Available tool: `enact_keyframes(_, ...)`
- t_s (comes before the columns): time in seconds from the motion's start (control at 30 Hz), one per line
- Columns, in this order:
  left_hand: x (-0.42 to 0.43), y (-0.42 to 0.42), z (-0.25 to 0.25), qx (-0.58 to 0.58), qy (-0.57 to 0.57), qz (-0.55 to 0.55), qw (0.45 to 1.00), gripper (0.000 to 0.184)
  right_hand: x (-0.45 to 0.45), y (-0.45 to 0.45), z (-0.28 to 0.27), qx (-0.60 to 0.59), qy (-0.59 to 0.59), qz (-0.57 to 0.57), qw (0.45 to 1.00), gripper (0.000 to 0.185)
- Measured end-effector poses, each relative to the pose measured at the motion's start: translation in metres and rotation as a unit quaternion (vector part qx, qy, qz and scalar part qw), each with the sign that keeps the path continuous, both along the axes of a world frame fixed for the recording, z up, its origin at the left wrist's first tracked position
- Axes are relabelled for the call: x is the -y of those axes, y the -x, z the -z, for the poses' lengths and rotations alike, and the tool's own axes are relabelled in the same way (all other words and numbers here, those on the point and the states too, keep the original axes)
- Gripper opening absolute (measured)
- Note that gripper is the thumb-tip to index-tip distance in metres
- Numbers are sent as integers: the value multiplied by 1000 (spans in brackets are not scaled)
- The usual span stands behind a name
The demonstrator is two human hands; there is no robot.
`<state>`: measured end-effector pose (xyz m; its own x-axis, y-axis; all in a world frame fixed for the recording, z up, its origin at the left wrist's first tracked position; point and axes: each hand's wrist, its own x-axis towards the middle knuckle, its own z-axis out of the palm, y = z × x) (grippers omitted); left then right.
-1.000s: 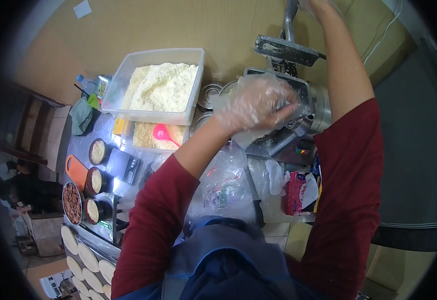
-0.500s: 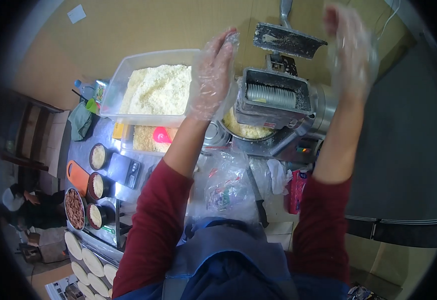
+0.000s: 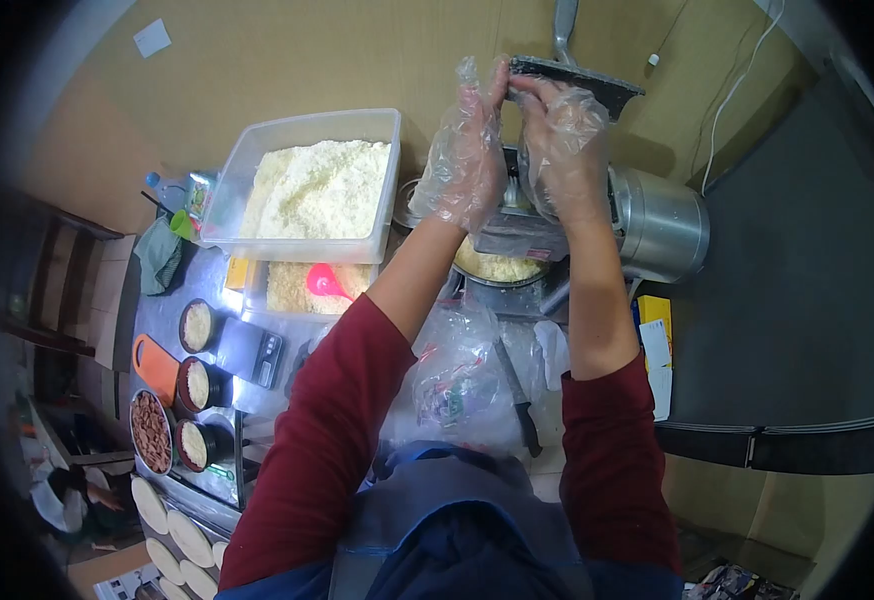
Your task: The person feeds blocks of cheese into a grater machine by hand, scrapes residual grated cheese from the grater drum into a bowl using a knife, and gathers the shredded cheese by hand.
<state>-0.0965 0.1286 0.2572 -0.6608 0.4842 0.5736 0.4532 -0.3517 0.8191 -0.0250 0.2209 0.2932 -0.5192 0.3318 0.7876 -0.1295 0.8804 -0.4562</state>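
Both hands wear loose clear plastic gloves and are raised over a metal grating machine (image 3: 662,225). My left hand (image 3: 472,165) is upright and open, fingers pointing up, at the left side of the machine's hopper. To its right, my right hand (image 3: 567,150) has its fingers apart and partly bent toward the left fingertips, just under the raised press plate (image 3: 607,92) of the lever. I see nothing held in either hand. The hands hide most of the hopper. Below it, a round pan (image 3: 502,283) holds pale grated food (image 3: 497,265).
A clear tub (image 3: 287,247) of white gratings stands at left, above another container with a pink scoop (image 3: 327,281). Nearby are a scale (image 3: 249,352), several filled bowls and an orange board (image 3: 154,368). A knife (image 3: 522,410) lies in front; a person (image 3: 72,500) is at far left.
My right hand has swung left and down from beside the machine to over the hopper. My left hand has moved right, closer to it. The fingertips are now near each other.
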Motion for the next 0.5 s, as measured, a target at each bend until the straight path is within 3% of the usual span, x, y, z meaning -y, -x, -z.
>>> enact_keyframes(0.03,-1,0,2,10,7,0,1000,68,5,-3,-1,41,87,-54,994,20)
enact_keyframes(0.07,-4,0,2,10,6,0,1000,68,9,-10,-2,41,86,-54,994,20)
enact_keyframes(0.13,-12,0,6,28,-52,7,998,69,14,-34,0,121,-44,30,991,20)
enact_keyframes(0.27,-2,3,11,-6,-45,-3,999,65,-5,-69,8,127,63,115,983,23)
enact_keyframes(0.33,26,-6,-7,-19,150,38,988,77,-31,-68,8,89,-25,172,981,26)
enact_keyframes(0.5,3,0,26,43,44,35,997,69,-40,-38,0,212,-63,164,961,25)
